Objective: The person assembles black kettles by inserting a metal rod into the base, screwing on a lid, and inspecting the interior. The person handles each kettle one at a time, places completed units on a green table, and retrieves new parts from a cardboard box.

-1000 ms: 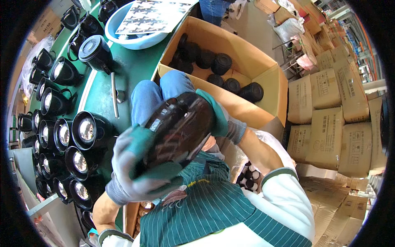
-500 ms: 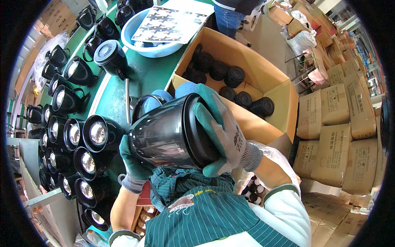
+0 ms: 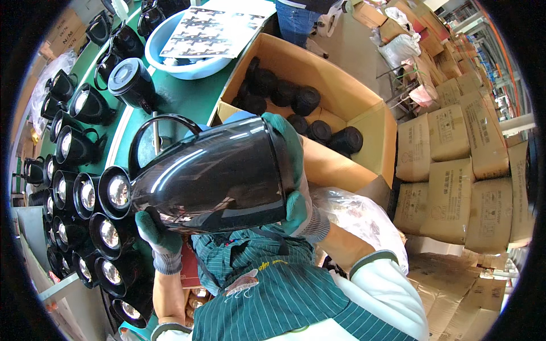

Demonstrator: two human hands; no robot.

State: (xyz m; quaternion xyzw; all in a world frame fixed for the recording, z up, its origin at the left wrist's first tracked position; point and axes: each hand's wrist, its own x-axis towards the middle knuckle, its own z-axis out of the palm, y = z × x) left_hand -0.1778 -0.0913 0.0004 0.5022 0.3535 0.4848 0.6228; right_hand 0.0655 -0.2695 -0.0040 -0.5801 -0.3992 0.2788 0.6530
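Black kettle body (image 3: 219,173) held sideways, long axis 9-to-3, gripped by right hand (image 3: 296,182) at the 3 o'clock base and left hand (image 3: 156,236) underneath at 7.

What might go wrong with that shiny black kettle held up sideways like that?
The glossy kettle body is gripped only at its ends by the gloved left hand and right hand; it might slip. Falling, it could hit the open kettles lined up below on the green table.

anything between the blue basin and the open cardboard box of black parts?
Head view: only bare green table separates the round blue plastic basin from the open brown cardboard box.
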